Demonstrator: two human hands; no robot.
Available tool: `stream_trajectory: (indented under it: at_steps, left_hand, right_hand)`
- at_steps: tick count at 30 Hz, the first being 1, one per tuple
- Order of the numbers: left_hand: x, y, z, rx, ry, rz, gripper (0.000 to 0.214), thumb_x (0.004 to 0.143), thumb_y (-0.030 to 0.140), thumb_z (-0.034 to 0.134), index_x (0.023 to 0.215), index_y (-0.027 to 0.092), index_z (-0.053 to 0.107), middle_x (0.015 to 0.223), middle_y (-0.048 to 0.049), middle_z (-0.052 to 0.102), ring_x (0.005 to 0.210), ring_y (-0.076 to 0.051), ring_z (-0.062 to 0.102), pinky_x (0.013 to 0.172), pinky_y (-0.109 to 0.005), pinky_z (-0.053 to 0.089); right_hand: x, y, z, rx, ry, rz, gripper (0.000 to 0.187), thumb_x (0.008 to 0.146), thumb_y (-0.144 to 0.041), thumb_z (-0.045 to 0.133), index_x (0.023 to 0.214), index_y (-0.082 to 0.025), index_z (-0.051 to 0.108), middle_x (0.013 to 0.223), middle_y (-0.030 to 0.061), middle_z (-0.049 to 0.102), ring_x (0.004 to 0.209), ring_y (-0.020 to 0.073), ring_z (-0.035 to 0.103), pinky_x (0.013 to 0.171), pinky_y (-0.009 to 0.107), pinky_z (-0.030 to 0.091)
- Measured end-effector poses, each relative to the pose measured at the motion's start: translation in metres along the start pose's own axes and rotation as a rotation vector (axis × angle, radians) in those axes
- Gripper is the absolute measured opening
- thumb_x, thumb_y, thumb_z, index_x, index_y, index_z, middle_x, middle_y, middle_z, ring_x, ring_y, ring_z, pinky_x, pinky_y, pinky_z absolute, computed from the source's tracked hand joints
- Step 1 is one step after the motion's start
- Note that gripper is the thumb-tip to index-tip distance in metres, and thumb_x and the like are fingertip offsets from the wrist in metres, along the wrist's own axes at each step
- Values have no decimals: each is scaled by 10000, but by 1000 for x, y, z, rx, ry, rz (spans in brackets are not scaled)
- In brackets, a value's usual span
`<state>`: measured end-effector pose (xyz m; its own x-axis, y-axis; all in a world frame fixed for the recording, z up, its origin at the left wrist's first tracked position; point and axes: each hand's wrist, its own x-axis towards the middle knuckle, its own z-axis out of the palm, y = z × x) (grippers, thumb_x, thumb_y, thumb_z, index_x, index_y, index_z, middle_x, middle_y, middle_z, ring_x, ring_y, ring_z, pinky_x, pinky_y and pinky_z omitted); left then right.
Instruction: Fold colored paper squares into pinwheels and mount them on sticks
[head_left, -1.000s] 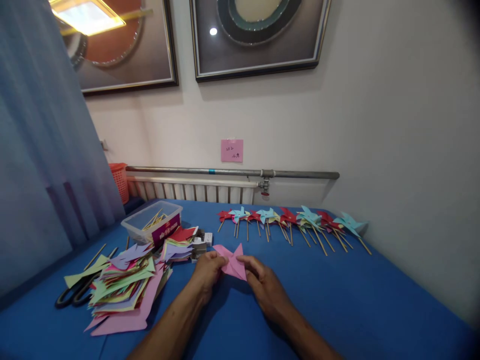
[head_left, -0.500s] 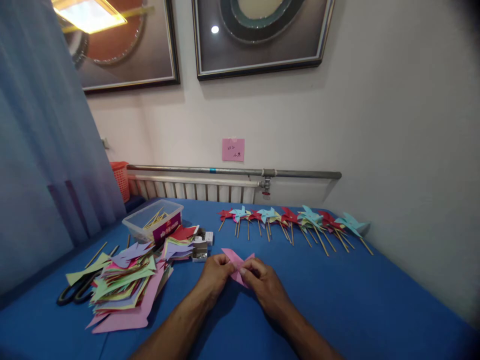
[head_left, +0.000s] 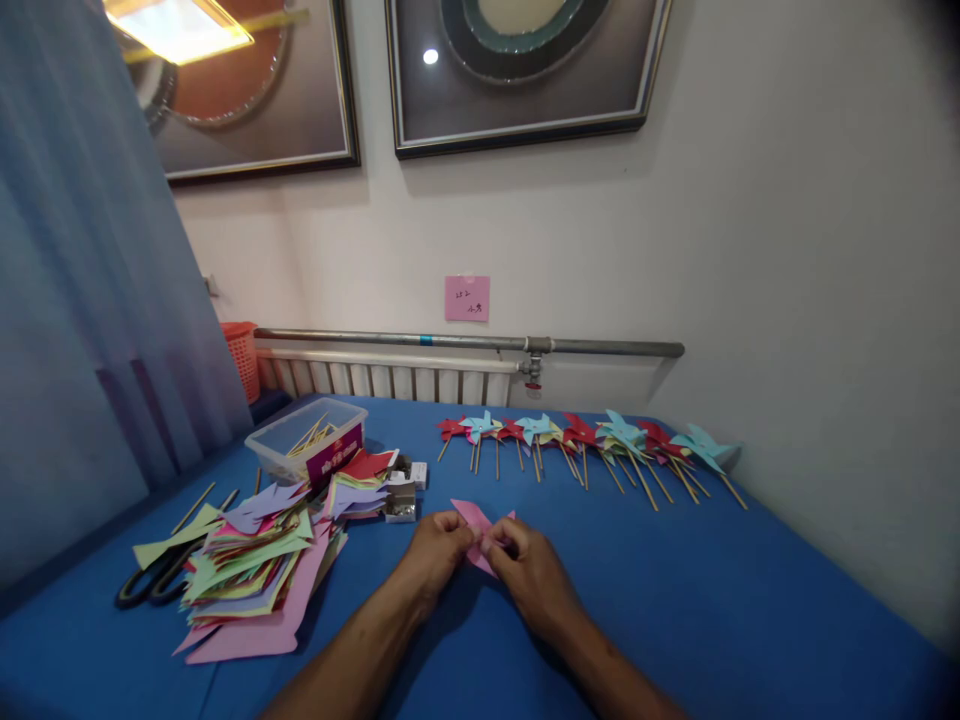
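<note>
Grips of the left hand (head_left: 437, 548) and right hand (head_left: 527, 567) are pinched on the pink paper (head_left: 471, 517) at mid-tabletop (head_left: 675, 580). The hands have been drawn together and its points gathered inward, so the folding is judged further along.

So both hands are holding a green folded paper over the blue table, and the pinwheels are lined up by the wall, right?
No: the head view shows the folded paper is pink, not green. The left hand and right hand both hold it over the blue table, and the red and blue paper pinwheels are lined up by the wall.
</note>
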<state>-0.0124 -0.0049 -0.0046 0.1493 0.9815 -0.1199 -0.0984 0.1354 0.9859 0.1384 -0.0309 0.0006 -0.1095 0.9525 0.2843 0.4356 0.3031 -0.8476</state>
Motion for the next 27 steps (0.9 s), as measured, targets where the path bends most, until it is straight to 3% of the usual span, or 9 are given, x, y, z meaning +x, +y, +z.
stream_trajectory:
  at_steps: [4,11,13,15,18,20,21,23,27]
  left_hand:
    - [1,-2,0,10,-45,31,425,587,521,780,564,179,529,484,38,480,479,-74,349,517,-249,219]
    - [5,-5,0,84,-11,42,418,498,472,814,533,189,508,470,44,486,468,-74,358,511,-250,233]
    - [7,-7,-1,86,8,57,409,517,485,797,536,186,517,471,42,489,462,-72,354,504,-249,223]
    - [8,-8,-3,84,34,63,406,539,492,786,545,187,519,468,44,485,454,-70,344,497,-247,211]
    - [8,-6,-4,56,63,70,411,566,498,781,554,191,508,461,51,470,450,-69,333,493,-243,201]
    - [6,-4,-3,33,68,86,420,566,498,789,550,190,505,464,53,465,455,-68,333,495,-239,208]
    - [6,-3,-3,27,68,90,424,563,501,794,547,189,507,464,53,462,455,-67,331,495,-237,208]
    - [4,-2,0,22,64,90,433,554,508,801,543,186,512,460,55,454,452,-65,327,493,-236,203]
    - [1,-1,5,5,54,90,446,538,516,818,545,178,526,471,51,461,461,-67,338,496,-231,211]
  right_hand:
    - [0,3,1,-31,12,10,252,854,-346,534,640,-213,547,635,-14,580,651,163,515,702,292,384]
    - [-1,4,4,-79,33,4,210,832,-293,544,642,-208,573,658,6,621,665,170,548,671,288,383]
    - [-2,4,5,-61,33,24,164,830,-303,567,699,-209,601,676,6,641,659,171,566,662,289,395]
    - [-2,6,6,29,52,83,131,821,-323,598,883,-214,638,720,3,672,643,172,592,647,290,417]
    - [3,13,10,306,137,181,555,760,-348,674,1281,-226,524,938,41,723,696,186,649,654,303,471]
    - [8,18,13,493,168,235,775,682,-370,751,1379,-220,448,1037,73,716,746,202,670,680,324,500]
    - [9,19,15,567,155,260,787,647,-381,783,1350,-204,476,1004,72,720,753,209,673,701,334,509]
    - [10,19,16,664,99,274,632,633,-399,806,1182,-173,590,914,61,724,776,215,672,758,341,513]
    - [4,13,17,641,68,239,306,736,-404,727,915,-162,673,843,42,722,745,186,633,723,291,485]
